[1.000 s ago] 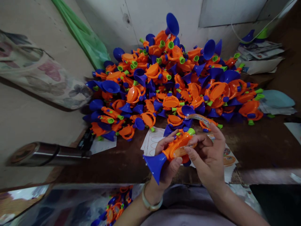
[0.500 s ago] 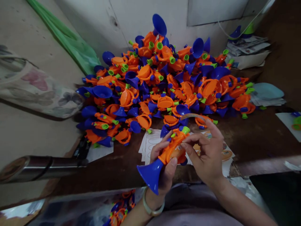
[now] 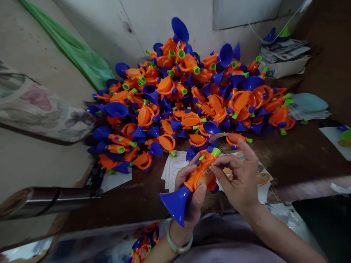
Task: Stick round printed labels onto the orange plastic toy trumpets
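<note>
An orange toy trumpet (image 3: 201, 173) with a blue bell and a green mouthpiece is held tilted over the table's front edge. My left hand (image 3: 193, 199) wraps round its body, thumb on the near side, with the bell pointing down and left. At the trumpet's right side, my right hand (image 3: 238, 179) pinches with thumb and forefinger at the edge of a shiny sticker on the body. A thin curved strip (image 3: 223, 135) sticks to a raised finger of that hand. Sticker sheets (image 3: 264, 178) lie on the table behind the hands.
A large heap of similar toy trumpets (image 3: 167, 86) covers the back of the table. A metal flask (image 3: 52, 199) stands at the left. Paper stacks (image 3: 287, 58) and a light blue dish (image 3: 311, 102) are at the right. More trumpets (image 3: 144, 244) show below the table edge.
The view has shifted slightly, so the heap and wall appear a little further left. Both hands keep nearly the same pose on the trumpet.
</note>
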A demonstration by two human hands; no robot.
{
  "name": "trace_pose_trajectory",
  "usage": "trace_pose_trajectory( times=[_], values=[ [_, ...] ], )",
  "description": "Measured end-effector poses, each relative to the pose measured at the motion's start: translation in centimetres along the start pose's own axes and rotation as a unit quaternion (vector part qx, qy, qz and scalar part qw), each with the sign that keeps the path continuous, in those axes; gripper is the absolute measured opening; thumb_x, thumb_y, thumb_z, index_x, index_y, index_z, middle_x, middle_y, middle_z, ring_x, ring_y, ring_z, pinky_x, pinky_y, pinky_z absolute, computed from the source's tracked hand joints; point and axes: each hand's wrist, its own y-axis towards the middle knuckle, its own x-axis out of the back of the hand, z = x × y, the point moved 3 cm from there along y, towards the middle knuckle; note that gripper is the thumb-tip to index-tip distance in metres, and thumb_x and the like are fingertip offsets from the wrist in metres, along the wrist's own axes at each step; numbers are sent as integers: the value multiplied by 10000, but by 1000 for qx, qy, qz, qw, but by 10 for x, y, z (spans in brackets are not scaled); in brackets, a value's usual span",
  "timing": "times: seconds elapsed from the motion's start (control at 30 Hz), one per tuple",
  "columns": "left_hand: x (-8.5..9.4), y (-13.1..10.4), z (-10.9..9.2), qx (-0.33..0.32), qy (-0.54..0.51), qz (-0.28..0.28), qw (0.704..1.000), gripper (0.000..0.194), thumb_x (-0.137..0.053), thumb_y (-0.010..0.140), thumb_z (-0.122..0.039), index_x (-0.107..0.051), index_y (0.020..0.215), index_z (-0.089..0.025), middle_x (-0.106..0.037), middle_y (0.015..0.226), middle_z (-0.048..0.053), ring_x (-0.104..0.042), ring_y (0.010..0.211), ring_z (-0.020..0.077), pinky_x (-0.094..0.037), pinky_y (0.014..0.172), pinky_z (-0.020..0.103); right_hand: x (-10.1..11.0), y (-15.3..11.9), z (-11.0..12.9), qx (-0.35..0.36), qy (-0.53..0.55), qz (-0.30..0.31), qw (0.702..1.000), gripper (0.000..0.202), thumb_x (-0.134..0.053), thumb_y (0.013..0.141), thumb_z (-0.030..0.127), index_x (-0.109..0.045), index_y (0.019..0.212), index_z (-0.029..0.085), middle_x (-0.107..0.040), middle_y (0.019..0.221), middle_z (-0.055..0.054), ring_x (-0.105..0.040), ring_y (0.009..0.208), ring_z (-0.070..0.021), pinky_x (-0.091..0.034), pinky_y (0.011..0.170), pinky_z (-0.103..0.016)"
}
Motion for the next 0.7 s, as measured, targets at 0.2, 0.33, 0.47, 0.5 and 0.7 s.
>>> trace_pose_trajectory(
  times=[0.2, 0.33, 0.47, 0.5, 0.7],
  values=[
    [0, 6, -5, 61, -45, -44, 996, 495, -845, 864, -473, -639, 1286, -314, -711, 1416, 90, -720, 1286, 314, -599, 1095, 488, 5, 7, -10, 51, -3, -53, 997, 747, -833, 914, 331, -427, 1537, 402, -496, 1595, -103, -586, 1401, -329, -591, 1050, -554],
    [-10, 6, 0, 144, -124, 0, 982, 531, -844, 854, -511, -651, 1308, -314, -730, 1418, 92, -724, 1293, 331, -617, 1076, 485, -6, 10, -14, -53, 151, 74, 984, 686, -759, 975, 423, -388, 1550, 368, -648, 1377, -91, -733, 1150, -235, -664, 911, -407],
    [-14, -6, 10, 234, -116, 78, 962, 538, -803, 911, -557, -687, 1353, -273, -656, 1541, 136, -614, 1446, 347, -546, 1177, 500, 8, 18, -8, 38, 84, -108, 990, 612, -793, 940, 280, -443, 1428, 399, -606, 1257, -36, -736, 952, -185, -671, 834, -378],
    [-12, -7, 10, 224, -96, 85, 966, 528, -807, 927, -505, -671, 1392, -294, -621, 1585, 131, -583, 1480, 343, -538, 1186, 497, 11, 17, -6, 75, 55, -131, 987, 640, -805, 919, 238, -448, 1421, 411, -588, 1270, -36, -731, 950, -189, -668, 848, -399],
    [4, 0, -5, 69, 56, 109, 990, 759, -898, 857, -292, -579, 1536, -411, -337, 1792, 56, -336, 1641, 347, -356, 1320, 510, -11, -22, 6, 117, 73, 127, 982, 732, -832, 836, 248, -547, 1498, 379, -614, 1398, -108, -646, 1330, -351, -590, 1081, -582]
  ],
)
